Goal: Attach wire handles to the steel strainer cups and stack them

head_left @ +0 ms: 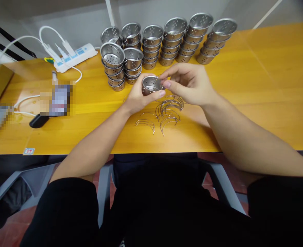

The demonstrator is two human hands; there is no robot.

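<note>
My left hand [138, 95] is closed around a small perforated metal strainer cup [149, 90], its open top facing up and toward me. The thumb lies along the near side. At the cup's right rim, my right hand [190, 84] pinches with thumb and forefinger; whatever is between those fingertips is too small to make out. Just below the hands, several thin curved wire handles [170, 107] lie in a loose pile on the table. A smaller group of wire handles [146, 124] rests to the left of that pile, nearer the table's front edge.
Behind my hands stand several stacks of perforated cups [172, 44], with a nearer stack [113, 70] at left. A white power strip [76, 57] with plugged cables lies back left. A phone [60, 100] and a black object [38, 120] are on the left of the yellow table [265, 99].
</note>
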